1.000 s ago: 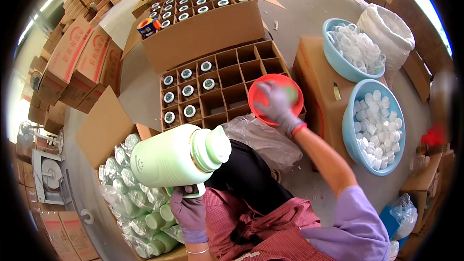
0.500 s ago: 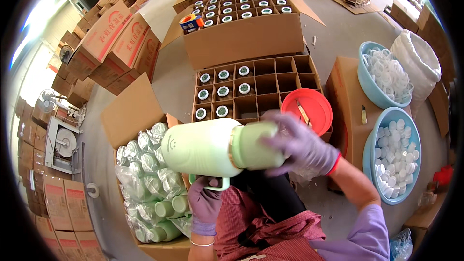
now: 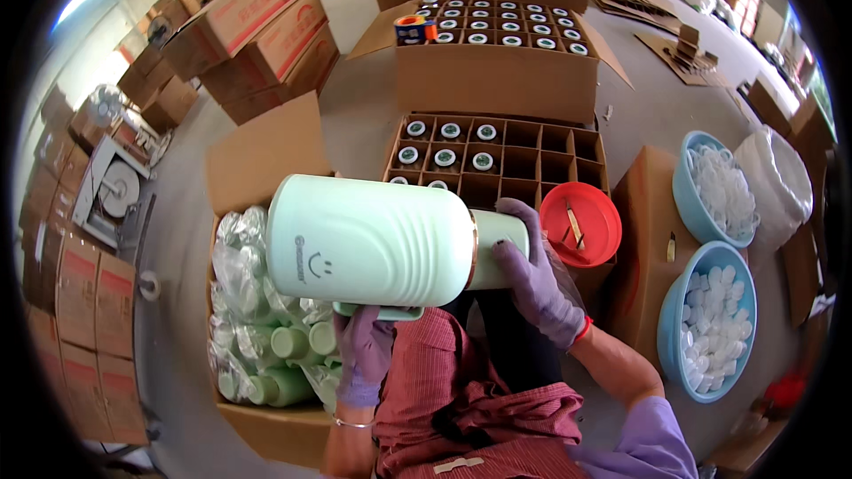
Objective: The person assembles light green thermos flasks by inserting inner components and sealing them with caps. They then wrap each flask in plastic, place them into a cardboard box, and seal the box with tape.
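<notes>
A mint-green thermos jug point(image 3: 382, 239) with a smiling face on its side lies horizontally before me, its base to the left. My left hand point(image 3: 362, 350), in a purple-grey glove, is wrapped round the jug's handle point(image 3: 399, 311) underneath. On the right end sits a cup-shaped green lid point(image 3: 493, 250), gripped by my gloved right hand point(image 3: 543, 288) with the fingers over its far side and the thumb in front. Below left stands an open carton point(image 3: 266, 421) of similar green jugs, several in clear plastic bags.
A divided carton point(image 3: 532, 165) holds several white-capped containers, with a red bowl point(image 3: 593, 204) holding a small blade at its corner. Another full carton point(image 3: 497, 80) stands behind. On the right are blue basins of white rings point(image 3: 721, 186) and white caps point(image 3: 710, 328). Boxes point(image 3: 257, 44) are stacked at left.
The jug has rolled so its smiling face is in fuller view, and it appears larger. My right hand, blurred before, now grips the lid steadily. The whole view has shifted.
</notes>
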Demonstrator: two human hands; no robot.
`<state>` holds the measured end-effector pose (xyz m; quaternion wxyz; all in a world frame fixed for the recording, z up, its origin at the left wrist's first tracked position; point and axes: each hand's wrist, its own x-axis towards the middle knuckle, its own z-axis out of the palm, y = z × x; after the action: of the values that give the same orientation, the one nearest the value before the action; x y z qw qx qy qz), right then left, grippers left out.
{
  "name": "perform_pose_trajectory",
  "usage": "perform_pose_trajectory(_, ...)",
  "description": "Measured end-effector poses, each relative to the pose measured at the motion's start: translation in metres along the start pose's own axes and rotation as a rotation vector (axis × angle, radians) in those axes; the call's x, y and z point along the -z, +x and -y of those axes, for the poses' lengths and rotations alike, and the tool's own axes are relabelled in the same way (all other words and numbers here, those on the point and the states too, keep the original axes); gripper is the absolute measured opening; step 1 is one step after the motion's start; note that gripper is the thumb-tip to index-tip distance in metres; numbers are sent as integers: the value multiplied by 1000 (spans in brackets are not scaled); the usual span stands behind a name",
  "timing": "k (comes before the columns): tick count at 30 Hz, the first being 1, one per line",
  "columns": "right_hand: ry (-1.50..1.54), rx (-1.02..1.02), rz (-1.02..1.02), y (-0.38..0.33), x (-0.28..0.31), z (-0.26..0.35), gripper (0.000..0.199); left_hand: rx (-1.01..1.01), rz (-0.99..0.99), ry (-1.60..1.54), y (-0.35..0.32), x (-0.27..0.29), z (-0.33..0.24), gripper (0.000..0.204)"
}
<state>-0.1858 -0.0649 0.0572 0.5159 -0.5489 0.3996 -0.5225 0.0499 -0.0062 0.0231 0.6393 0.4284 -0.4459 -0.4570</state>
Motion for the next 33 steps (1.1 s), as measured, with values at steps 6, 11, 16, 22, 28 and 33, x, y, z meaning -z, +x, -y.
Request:
perform_pose_trajectory(6,-658,1355,82,35,22,-13,65,336,25,-442,8,3,-8,9)
perform_pose_trajectory(11,-687,1371,315,54,36,4,60,422,91,-502,6,-3,7,23)
perform_pose_trajectory(16,466,-341,125,45,30,-19,70,161,242,-412,-9,-5,3,49)
perform_pose_trajectory(22,364,-461,373,55,37,-48,76,-725,433,1010,2,25,33,66)
perform_pose_trajectory(28,-158,-382,721,24,15,-28,106,-425,243,1129,-46,132,44,54)
perform_pose_trajectory(33,-188,-256,665,28,15,-31,107,523,-711,1773,-83,361,72,75)
